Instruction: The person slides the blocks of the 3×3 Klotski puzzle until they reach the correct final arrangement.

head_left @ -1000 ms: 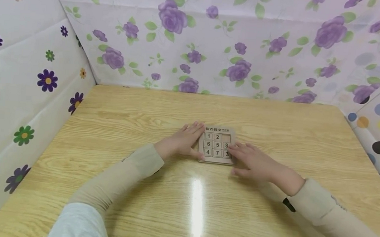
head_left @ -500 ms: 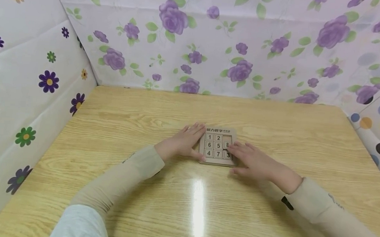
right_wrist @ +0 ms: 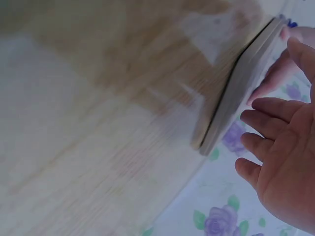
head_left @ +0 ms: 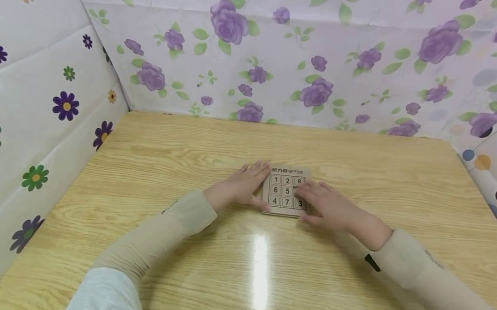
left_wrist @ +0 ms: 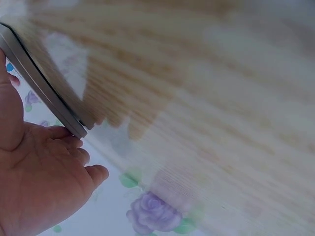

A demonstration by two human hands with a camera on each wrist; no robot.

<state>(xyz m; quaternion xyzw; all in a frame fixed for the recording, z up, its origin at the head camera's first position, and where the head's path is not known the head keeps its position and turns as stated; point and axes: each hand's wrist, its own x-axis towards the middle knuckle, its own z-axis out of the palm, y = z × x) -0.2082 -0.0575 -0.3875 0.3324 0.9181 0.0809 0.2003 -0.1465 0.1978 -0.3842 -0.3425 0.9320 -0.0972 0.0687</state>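
A wooden sliding number puzzle (head_left: 286, 211) lies flat on the table in the head view. Its top row reads 1, 2, 8, with 6 and 5 below and 4, 7, 3 at the bottom. My left hand (head_left: 242, 185) holds the puzzle's left side, fingers at the upper corner and thumb at the lower one. Over the right side reaches my right hand (head_left: 330, 205), its fingertips at the right column below the 8 tile (head_left: 299, 181), hiding the middle spot there. The left wrist view has the left hand (left_wrist: 44, 177) against the puzzle's edge (left_wrist: 42, 81); the right wrist view catches the right fingers nearly straight.
The wood-grain table (head_left: 181, 147) reflects a bright strip of light in front of the puzzle. Behind it hangs a purple-flowered cloth (head_left: 270, 58), with a daisy-patterned cloth (head_left: 23, 115) at left and a dotted one (head_left: 490, 163) at right.
The 8 tile has slid up from the middle row into the top right space. My right fingers have shifted slightly left and up; my left hand keeps its place on the puzzle.
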